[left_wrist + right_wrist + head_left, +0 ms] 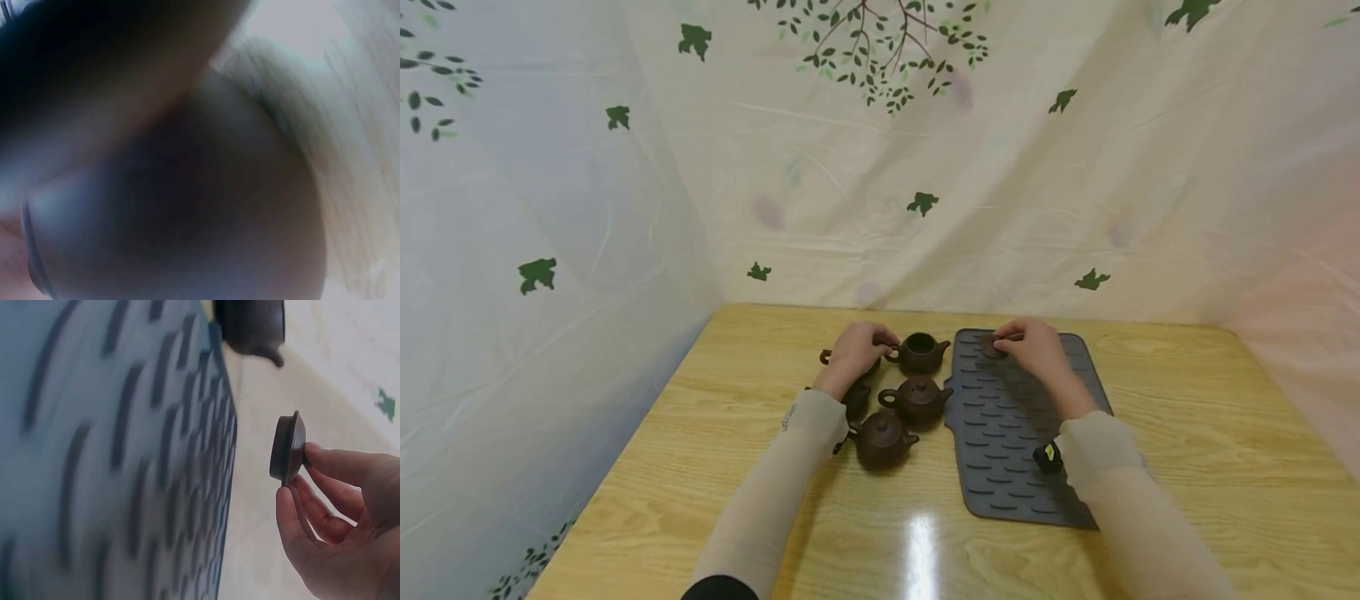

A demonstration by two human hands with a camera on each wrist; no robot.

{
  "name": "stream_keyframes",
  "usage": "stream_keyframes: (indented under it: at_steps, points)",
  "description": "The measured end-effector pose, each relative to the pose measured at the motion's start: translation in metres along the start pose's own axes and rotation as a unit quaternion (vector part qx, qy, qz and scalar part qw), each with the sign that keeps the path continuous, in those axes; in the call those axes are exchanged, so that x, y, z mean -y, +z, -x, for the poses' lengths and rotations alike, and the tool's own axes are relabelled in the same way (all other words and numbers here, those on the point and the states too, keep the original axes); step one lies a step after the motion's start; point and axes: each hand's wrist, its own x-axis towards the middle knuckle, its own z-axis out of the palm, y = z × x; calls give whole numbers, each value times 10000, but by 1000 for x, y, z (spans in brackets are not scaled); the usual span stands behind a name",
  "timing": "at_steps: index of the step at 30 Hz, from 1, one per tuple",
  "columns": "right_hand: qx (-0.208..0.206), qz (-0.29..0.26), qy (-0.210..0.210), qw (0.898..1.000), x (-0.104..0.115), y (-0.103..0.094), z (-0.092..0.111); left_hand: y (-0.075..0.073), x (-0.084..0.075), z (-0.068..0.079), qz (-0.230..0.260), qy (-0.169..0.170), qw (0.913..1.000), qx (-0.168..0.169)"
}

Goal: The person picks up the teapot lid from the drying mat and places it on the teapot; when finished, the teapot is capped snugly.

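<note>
Over the far end of the grey mat (pixel 1000 467), my right hand (pixel 1036 348) holds a small brown teapot lid (pixel 992 346). The right wrist view shows that lid (pixel 289 449) on edge, its knob pinched between thumb and fingers. My left hand (pixel 854 350) has its thumb and fingertips at the handle of an uncovered brown teapot (pixel 920 355), seemingly pinching it. Two lidded teapots stand nearer, one in the middle (pixel 919 401) and one in front (pixel 882 441). In the left wrist view a dark rounded teapot body (pixel 250 206) fills much of the picture, blurred.
More dark teapots (pixel 856 402) are partly hidden under my left wrist. The ridged mat lies right of the teapots on a wooden table (pixel 700 433). A patterned cloth (pixel 850 242) hangs behind the table's far edge.
</note>
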Motion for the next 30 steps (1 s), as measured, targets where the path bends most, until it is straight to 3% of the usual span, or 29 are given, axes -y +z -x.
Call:
stream_keyframes:
  at_steps: [17,24,30]
  points:
    - [267,-634,-356,9970,65,44,-10,-2,-1,2,-18,42,10000,4]
    - [158,-632,-407,9970,72,60,-15,-2,-2,3,17,-29,10000,10]
    - [130,-436,-517,9976,71,70,-19,-2,0,3,32,106,9999,38]
